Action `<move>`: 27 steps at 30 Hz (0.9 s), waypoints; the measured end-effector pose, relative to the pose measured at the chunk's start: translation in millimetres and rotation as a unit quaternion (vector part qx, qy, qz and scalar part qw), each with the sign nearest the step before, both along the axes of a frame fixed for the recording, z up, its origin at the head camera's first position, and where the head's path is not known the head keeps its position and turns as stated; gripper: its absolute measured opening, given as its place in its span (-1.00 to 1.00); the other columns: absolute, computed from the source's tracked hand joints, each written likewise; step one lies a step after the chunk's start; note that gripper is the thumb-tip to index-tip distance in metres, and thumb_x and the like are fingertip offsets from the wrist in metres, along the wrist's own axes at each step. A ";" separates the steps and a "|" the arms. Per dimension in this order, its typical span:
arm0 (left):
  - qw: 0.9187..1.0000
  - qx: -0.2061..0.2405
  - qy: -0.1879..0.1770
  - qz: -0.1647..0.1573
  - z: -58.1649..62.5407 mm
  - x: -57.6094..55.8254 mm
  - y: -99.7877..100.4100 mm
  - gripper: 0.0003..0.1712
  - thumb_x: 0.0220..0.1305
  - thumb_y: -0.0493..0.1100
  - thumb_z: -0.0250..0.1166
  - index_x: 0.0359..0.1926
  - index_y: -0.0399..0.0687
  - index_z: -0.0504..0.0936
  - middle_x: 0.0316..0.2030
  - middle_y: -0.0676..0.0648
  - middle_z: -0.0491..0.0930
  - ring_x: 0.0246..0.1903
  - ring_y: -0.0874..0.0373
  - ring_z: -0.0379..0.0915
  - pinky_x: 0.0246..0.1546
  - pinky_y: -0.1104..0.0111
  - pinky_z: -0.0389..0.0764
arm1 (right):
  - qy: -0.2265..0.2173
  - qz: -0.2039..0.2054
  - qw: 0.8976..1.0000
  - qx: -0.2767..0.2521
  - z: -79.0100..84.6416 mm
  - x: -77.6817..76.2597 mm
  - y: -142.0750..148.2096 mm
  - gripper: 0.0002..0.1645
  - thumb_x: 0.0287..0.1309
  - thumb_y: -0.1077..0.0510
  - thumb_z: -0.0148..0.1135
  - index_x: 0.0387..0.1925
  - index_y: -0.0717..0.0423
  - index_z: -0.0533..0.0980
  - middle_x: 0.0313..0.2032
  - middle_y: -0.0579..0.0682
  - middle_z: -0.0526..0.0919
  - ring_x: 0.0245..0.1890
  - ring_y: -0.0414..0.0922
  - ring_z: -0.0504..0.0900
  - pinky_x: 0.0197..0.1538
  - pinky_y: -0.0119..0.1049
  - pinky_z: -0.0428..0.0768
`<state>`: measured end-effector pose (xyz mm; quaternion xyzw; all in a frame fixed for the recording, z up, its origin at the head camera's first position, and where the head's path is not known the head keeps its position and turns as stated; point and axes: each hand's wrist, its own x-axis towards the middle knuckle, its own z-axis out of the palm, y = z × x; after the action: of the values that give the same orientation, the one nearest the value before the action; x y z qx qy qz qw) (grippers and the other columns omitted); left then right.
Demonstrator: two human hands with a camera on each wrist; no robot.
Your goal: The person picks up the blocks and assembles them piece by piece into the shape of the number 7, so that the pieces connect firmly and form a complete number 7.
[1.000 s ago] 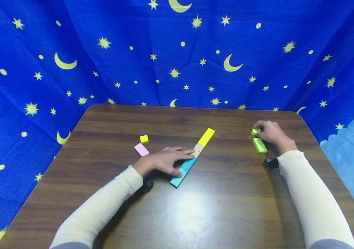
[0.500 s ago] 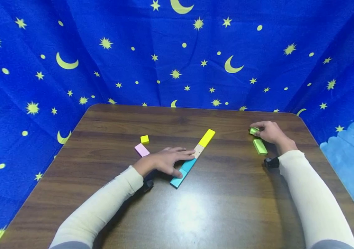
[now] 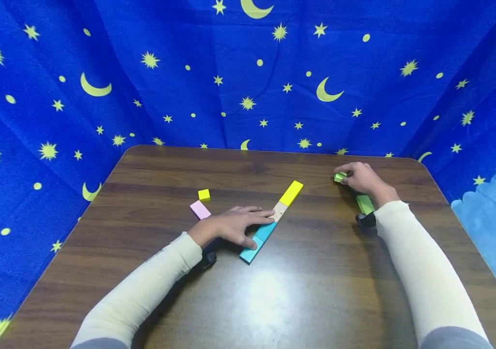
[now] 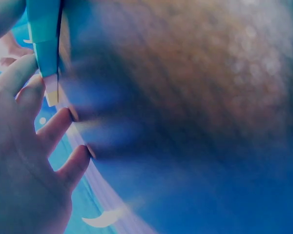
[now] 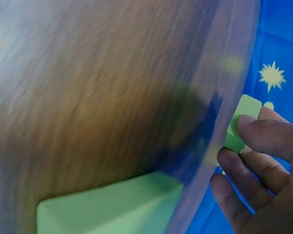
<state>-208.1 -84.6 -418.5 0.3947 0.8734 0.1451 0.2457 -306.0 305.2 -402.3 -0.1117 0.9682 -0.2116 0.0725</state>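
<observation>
A small green block (image 3: 340,177) in the right hand (image 3: 363,179), the left hand (image 3: 234,226) on the block row (image 3: 267,231)

Head view: the left hand lies relaxed, fingers apart. The small green block is right of the block row, with the long block (image 3: 365,204) farther right; the pink block (image 3: 200,209) and yellow cube (image 3: 204,195) lie left of it.

Left wrist view: spread fingers, gripping nothing.

Right wrist view: thumb and fingers pinch the small green block.

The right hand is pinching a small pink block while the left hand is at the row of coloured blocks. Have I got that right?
Not quite: the small block pinched by the right hand is light green, as the right wrist view shows. The left hand is indeed at the row of coloured blocks.
</observation>
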 end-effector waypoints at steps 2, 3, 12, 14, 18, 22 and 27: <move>1.000 -0.001 0.000 -0.001 0.1 -0.4 -0.1 -0.10 0.24 0.10 0.33 0.53 0.30 0.14 0.58 0.25 -0.09 0.59 -0.01 -0.22 0.53 -0.11 -0.08 | 0.009 0.006 1.000 0.002 1.6 -1.5 -5.6 -0.53 0.22 0.30 0.17 0.18 0.20 0.54 0.20 0.39 0.54 0.19 0.27 0.50 0.24 0.22 0.43; 1.000 0.000 0.000 -0.001 0.1 -0.4 -0.2 -0.11 0.24 0.10 0.33 0.53 0.30 0.14 0.58 0.24 -0.09 0.59 -0.01 -0.22 0.53 -0.11 -0.07 | 0.009 0.008 1.000 0.003 2.0 -2.1 -8.7 -0.53 0.22 0.30 0.17 0.19 0.20 0.54 0.19 0.38 0.54 0.15 0.24 0.51 0.22 0.20 0.45; 1.000 0.002 0.004 0.000 -0.2 0.3 -0.3 -0.11 0.24 0.10 0.33 0.53 0.29 0.15 0.58 0.25 -0.08 0.59 -0.01 -0.20 0.53 -0.10 -0.07 | -0.016 0.004 1.000 -0.018 -11.6 -8.0 -43.3 -0.55 0.30 0.30 0.12 0.21 0.15 0.54 0.22 0.33 0.54 0.02 0.12 0.55 0.09 0.07 0.54; 1.000 0.003 0.002 -0.003 0.0 0.2 0.1 -0.11 0.24 0.10 0.33 0.53 0.29 0.15 0.58 0.24 -0.08 0.59 -0.01 -0.20 0.52 -0.11 -0.07 | -0.020 0.004 1.000 -0.023 -15.0 -9.5 -49.4 -0.55 0.31 0.30 0.11 0.22 0.14 0.54 0.23 0.32 0.54 0.01 0.11 0.55 0.09 0.05 0.55; 1.000 0.005 0.001 -0.003 0.0 -0.1 -0.1 -0.11 0.24 0.10 0.33 0.53 0.29 0.15 0.58 0.24 -0.07 0.59 -0.01 -0.20 0.53 -0.11 -0.07 | -0.020 0.004 0.999 -0.034 -18.3 -12.6 -59.7 -0.55 0.32 0.30 0.11 0.22 0.11 0.54 0.23 0.29 0.54 0.03 0.10 0.54 0.13 0.07 0.54; 1.000 0.005 0.003 0.000 -0.6 -0.6 -1.0 -0.10 0.23 0.10 0.34 0.53 0.30 0.16 0.58 0.26 -0.08 0.59 0.02 -0.20 0.53 -0.10 -0.06 | -0.010 0.006 0.999 -0.039 -20.9 -16.5 -67.7 -0.55 0.31 0.30 0.13 0.22 0.11 0.54 0.22 0.26 0.56 0.03 0.10 0.52 0.16 0.08 0.52; 1.000 0.005 0.004 -0.004 -0.7 -1.2 -1.4 -0.11 0.23 0.10 0.33 0.53 0.28 0.15 0.58 0.25 -0.08 0.59 0.01 -0.20 0.53 -0.10 -0.06 | -0.005 0.003 0.998 -0.058 -23.8 -20.3 -77.6 -0.56 0.29 0.30 0.13 0.19 0.17 0.55 0.12 0.27 0.61 -0.04 0.08 0.52 0.11 0.02 0.53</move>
<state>-209.2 -86.0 -419.2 0.4001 0.8722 0.1464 0.2405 -326.4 227.7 -426.1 -0.1180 0.9537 -0.2673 0.0715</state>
